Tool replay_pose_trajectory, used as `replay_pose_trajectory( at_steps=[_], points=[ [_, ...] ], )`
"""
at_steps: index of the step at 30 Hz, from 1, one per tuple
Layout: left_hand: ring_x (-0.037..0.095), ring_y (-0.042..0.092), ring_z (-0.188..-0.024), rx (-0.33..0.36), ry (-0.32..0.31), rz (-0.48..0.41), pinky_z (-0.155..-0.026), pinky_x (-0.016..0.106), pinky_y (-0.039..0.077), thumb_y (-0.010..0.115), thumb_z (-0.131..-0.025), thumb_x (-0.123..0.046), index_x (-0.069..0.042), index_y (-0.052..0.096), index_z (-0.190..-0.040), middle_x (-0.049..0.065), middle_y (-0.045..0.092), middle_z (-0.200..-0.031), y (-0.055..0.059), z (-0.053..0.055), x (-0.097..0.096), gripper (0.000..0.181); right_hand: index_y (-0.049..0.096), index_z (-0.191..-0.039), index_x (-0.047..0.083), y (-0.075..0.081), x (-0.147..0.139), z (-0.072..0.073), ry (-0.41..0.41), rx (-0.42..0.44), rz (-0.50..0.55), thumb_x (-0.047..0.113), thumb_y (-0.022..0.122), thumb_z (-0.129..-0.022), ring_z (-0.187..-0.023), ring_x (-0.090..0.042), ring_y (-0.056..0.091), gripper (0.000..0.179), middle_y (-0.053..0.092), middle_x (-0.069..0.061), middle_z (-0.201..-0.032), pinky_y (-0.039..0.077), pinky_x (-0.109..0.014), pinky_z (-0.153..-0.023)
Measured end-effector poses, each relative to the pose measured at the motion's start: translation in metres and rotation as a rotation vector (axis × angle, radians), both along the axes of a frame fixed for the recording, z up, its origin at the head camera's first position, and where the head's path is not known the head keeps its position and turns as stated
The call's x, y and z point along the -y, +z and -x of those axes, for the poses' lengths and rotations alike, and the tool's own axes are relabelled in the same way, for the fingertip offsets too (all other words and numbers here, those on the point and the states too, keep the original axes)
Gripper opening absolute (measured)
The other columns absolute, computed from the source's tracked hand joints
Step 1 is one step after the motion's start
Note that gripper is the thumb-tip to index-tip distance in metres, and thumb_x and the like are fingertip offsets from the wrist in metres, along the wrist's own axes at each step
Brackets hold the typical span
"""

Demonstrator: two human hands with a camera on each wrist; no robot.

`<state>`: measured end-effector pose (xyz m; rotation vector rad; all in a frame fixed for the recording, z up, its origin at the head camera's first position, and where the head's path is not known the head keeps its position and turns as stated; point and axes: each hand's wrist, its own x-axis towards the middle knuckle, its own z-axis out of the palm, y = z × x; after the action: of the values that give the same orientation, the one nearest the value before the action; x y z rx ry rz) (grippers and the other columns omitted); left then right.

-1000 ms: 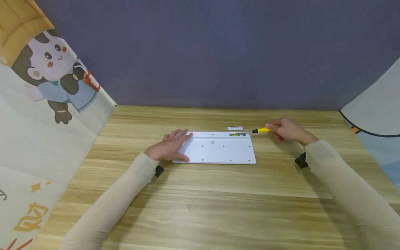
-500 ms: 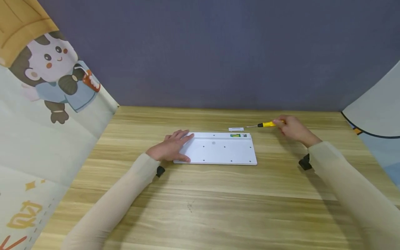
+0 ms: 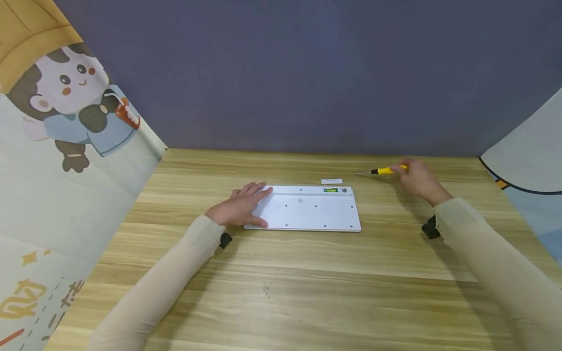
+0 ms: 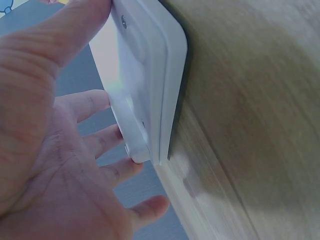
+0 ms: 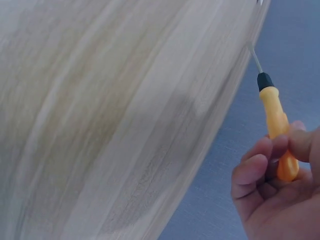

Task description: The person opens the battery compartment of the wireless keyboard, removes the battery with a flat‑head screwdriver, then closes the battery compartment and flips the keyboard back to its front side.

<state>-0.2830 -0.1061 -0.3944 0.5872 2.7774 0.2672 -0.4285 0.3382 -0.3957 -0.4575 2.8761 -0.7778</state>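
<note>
1. White panel (image 3: 303,214), flat on the table (image 3: 281,263): likely light, stiff, slick; steady it at 9 o'clock, where the left hand (image 3: 239,209) rests, fingers spread
2. Screwdriver (image 3: 385,170), at the panel's 2 o'clock: probably light, rigid; right hand (image 3: 419,181) grips its handle, the best hold

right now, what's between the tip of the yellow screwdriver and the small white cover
In the head view, only bare wooden tabletop shows between the tip of the yellow screwdriver and the small white cover. The white keyboard lies outside that stretch.
</note>
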Motion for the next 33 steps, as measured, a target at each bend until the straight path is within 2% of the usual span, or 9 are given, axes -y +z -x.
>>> replay_pose_trajectory(
  at_steps=[3, 6, 10, 13, 18, 23, 28, 33],
  points=[
    [0.035, 0.008, -0.14, -0.003, -0.003, -0.001, -0.104, 0.061, 0.017, 0.069, -0.08, -0.051, -0.013, 0.018, -0.152, 0.014, 0.01, -0.156, -0.001, 0.001, 0.0, 0.097, 0.05, -0.124, -0.01, -0.002, 0.0, 0.001, -0.015, -0.017, 0.007, 0.043, 0.036, -0.101, -0.057, -0.024, 0.038, 0.06, 0.052, -0.016, -0.078, 0.035, -0.036, -0.055],
    [0.034, 0.007, -0.141, 0.003, -0.006, 0.009, -0.105, 0.06, 0.016, 0.068, -0.08, -0.053, -0.014, 0.017, -0.153, 0.013, 0.01, -0.156, -0.001, -0.002, 0.002, 0.097, 0.053, -0.121, -0.01, -0.005, 0.001, -0.005, -0.037, -0.049, 0.015, 0.04, 0.041, -0.1, -0.063, -0.028, 0.043, 0.055, 0.057, -0.023, -0.088, 0.036, -0.038, -0.059],
    [0.035, 0.007, -0.141, 0.009, -0.012, 0.014, -0.105, 0.06, 0.016, 0.069, -0.079, -0.053, -0.014, 0.017, -0.153, 0.014, 0.009, -0.156, -0.001, -0.005, 0.004, 0.098, 0.057, -0.118, -0.01, -0.009, 0.001, -0.014, -0.044, -0.084, -0.009, 0.033, 0.053, -0.097, -0.078, -0.036, 0.051, 0.048, 0.058, -0.03, -0.105, 0.041, -0.047, -0.07],
    [0.036, 0.008, -0.14, 0.001, -0.025, 0.013, -0.104, 0.061, 0.017, 0.07, -0.078, -0.053, -0.013, 0.017, -0.152, 0.015, 0.01, -0.156, -0.002, -0.008, 0.006, 0.099, 0.059, -0.115, -0.011, -0.012, -0.001, -0.022, -0.04, -0.081, -0.039, 0.031, 0.059, -0.094, -0.087, -0.041, 0.054, 0.047, 0.058, -0.032, -0.109, 0.042, -0.053, -0.075],
    [0.035, 0.008, -0.14, 0.001, -0.037, 0.022, -0.104, 0.06, 0.017, 0.069, -0.079, -0.054, -0.014, 0.016, -0.153, 0.014, 0.009, -0.156, -0.004, -0.012, 0.01, 0.099, 0.063, -0.107, -0.008, -0.017, 0.0, -0.039, -0.054, -0.019, -0.06, 0.033, 0.065, -0.089, -0.083, -0.036, 0.057, 0.045, 0.062, -0.026, -0.1, 0.046, -0.047, -0.068],
    [0.034, 0.007, -0.141, 0.011, -0.037, 0.023, -0.105, 0.06, 0.017, 0.067, -0.08, -0.053, -0.014, 0.015, -0.153, 0.013, 0.008, -0.156, -0.003, -0.013, 0.011, 0.098, 0.063, -0.101, -0.006, -0.017, 0.005, -0.045, -0.039, 0.028, -0.106, 0.036, 0.066, -0.086, -0.079, -0.032, 0.056, 0.044, 0.064, -0.019, -0.092, 0.045, -0.042, -0.065],
    [0.034, 0.007, -0.141, 0.014, -0.032, 0.024, -0.105, 0.06, 0.016, 0.067, -0.08, -0.053, -0.014, 0.015, -0.153, 0.013, 0.008, -0.156, -0.002, -0.013, 0.011, 0.097, 0.059, -0.107, -0.008, -0.018, 0.012, -0.052, -0.002, 0.057, -0.106, 0.033, 0.066, -0.085, -0.079, -0.031, 0.057, 0.047, 0.065, -0.021, -0.094, 0.047, -0.042, -0.065],
    [0.034, 0.006, -0.141, 0.013, -0.03, 0.017, -0.105, 0.061, 0.015, 0.067, -0.081, -0.053, -0.015, 0.015, -0.153, 0.012, 0.008, -0.157, -0.002, -0.014, 0.011, 0.097, 0.057, -0.108, -0.009, -0.017, 0.019, -0.059, 0.007, 0.092, -0.116, 0.031, 0.067, -0.086, -0.07, -0.026, 0.054, 0.047, 0.065, -0.015, -0.085, 0.045, -0.037, -0.06]
  ],
)
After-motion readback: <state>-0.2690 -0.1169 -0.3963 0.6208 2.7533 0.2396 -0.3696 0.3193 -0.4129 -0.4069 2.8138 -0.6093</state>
